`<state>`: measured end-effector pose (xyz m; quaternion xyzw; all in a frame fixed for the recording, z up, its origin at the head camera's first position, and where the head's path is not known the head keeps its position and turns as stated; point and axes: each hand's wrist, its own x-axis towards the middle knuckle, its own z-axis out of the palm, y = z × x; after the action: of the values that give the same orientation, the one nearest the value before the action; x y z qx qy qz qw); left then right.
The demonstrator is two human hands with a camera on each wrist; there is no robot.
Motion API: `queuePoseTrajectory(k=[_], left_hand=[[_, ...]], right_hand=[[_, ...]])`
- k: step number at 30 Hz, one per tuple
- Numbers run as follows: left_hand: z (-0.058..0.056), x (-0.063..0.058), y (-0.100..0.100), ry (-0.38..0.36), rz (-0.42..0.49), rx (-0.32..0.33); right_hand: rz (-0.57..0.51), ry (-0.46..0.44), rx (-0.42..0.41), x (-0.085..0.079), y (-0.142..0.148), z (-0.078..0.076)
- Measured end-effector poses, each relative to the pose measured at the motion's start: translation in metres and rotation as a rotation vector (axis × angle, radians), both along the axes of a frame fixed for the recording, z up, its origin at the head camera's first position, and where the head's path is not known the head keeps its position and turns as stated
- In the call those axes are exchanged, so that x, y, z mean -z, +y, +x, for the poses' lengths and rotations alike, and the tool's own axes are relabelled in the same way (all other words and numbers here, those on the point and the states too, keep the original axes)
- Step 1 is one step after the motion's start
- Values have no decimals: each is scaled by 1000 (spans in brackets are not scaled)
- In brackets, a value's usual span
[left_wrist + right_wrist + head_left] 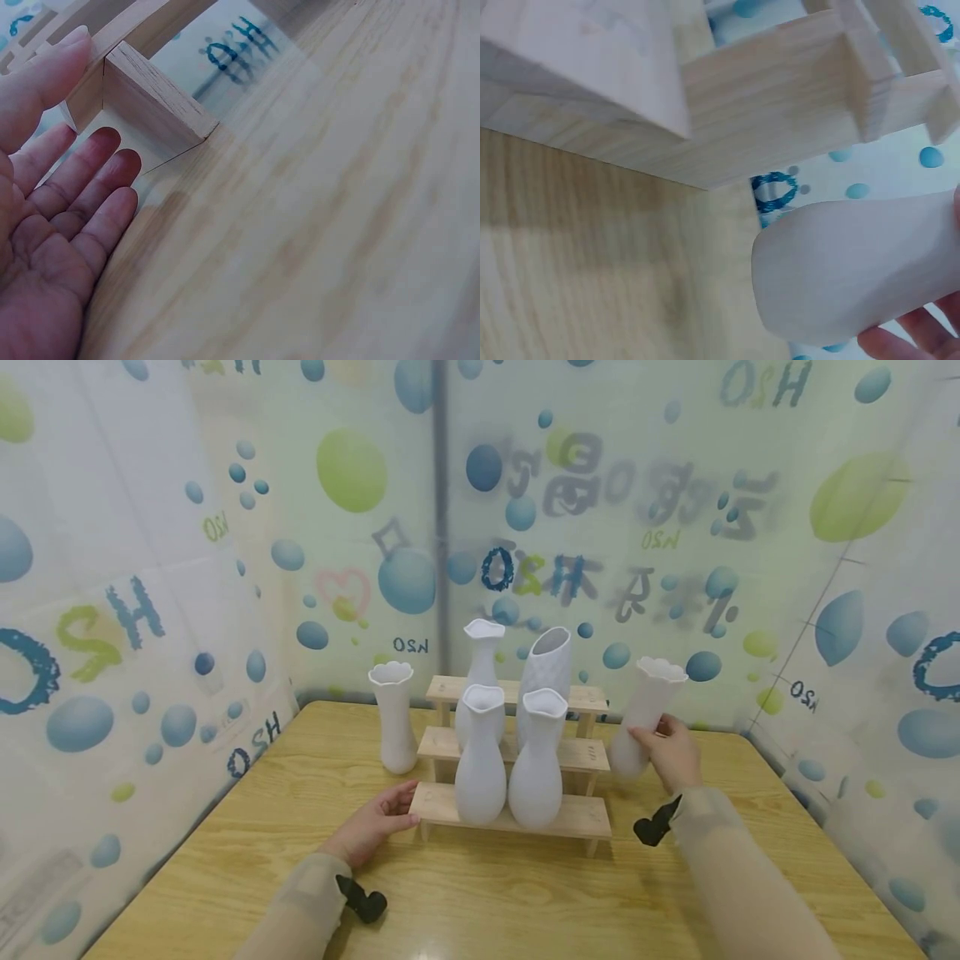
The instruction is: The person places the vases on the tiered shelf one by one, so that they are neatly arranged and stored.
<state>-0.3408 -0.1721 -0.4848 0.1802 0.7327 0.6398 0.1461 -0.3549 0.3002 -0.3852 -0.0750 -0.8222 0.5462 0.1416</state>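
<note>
In the head view, a three-step wooden stand is in the middle of the table. My left hand is at the left end of its lowest step, thumb and index finger pinching the board's corner; the other fingers curve loosely in the left wrist view. My right hand grips a white vase with a scalloped rim, right of the stand. That vase leans, top to the right, and its smooth base shows in the right wrist view. Two white vases, a left one and a right one, stand on the lowest step.
Behind them on the stand are a slim-necked vase and a slant-mouthed vase. Another scalloped vase stands on the wooden table, left of the stand. Printed curtains enclose the table's back and sides.
</note>
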Motion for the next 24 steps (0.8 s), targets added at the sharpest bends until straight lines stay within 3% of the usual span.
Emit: queuePoseTrajectory(k=[13, 24], left_hand=[[-1, -1, 0, -5, -10, -10], [-1, 1, 1, -13, -3, -17]], right_hand=[[-14, 25, -65, -39, 9, 8], [22, 67, -62, -75, 11, 11]])
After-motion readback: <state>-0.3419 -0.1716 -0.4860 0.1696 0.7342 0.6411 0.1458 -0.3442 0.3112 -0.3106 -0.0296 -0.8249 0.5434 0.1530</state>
